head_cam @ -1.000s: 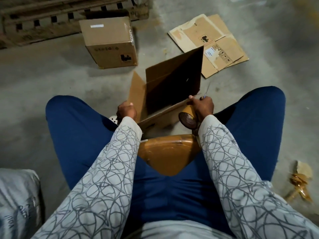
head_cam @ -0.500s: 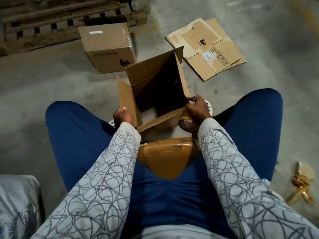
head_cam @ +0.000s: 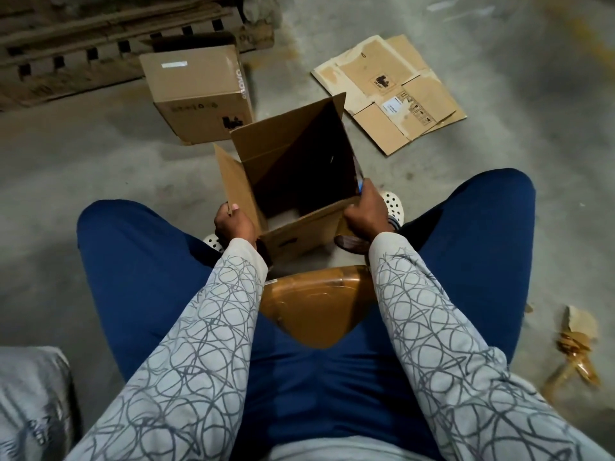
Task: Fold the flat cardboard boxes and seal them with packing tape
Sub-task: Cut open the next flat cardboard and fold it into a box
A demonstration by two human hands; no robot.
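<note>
An opened-up cardboard box (head_cam: 286,154) stands squared between my knees, open side up, its inside dark. My left hand (head_cam: 233,224) grips the edge of its left flap. My right hand (head_cam: 366,214) grips the near right corner and also holds a thin blue tool by the box wall. A brown tape roll (head_cam: 349,242) shows just under my right wrist. A stack of flat cardboard boxes (head_cam: 392,91) lies on the floor at the upper right. A closed, folded box (head_cam: 199,91) sits at the upper left.
I sit on an orange chair seat (head_cam: 316,307) over a concrete floor. Wooden pallets (head_cam: 100,41) run along the top left. Crumpled tape and a cardboard scrap (head_cam: 575,347) lie at the right. A grey sack (head_cam: 30,400) sits at the lower left.
The box went from a half-flattened, skewed shape to a squared open tube. Both hands spread apart with it, and the far wall swung away from me.
</note>
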